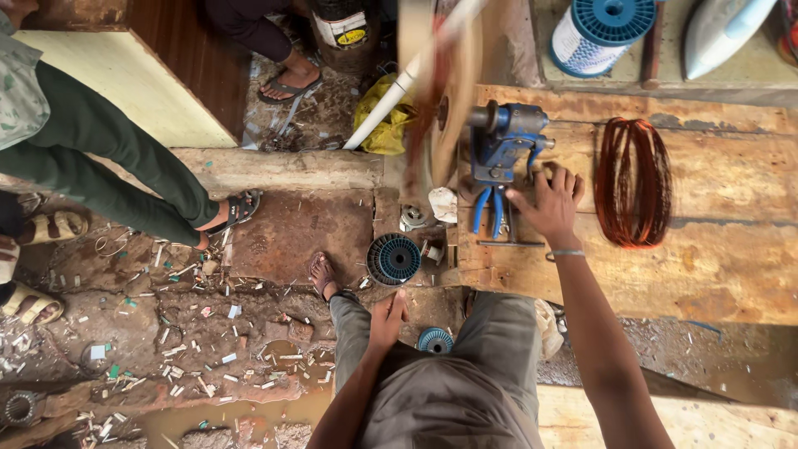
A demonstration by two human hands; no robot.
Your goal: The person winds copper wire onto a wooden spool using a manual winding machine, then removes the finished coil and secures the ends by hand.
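My right hand [549, 204] rests with fingers spread on the wooden bench [723, 274], touching the base of a blue hand-cranked winding machine [503, 141]. A blurred wooden disc [453, 91] spins on the machine's shaft. Blue-handled pliers [489, 209] lie just left of that hand. A coil of copper wire [633, 183] lies on the bench to its right. My left hand [387, 320] rests flat on my left knee, holding nothing.
A blue empty spool [393, 259] and a smaller one [435, 340] lie on the littered dirt floor. A large blue spool of wire [600, 33] stands at the back. Other people's legs and sandalled feet [237, 209] are at left and top. A white pipe [391, 91] leans nearby.
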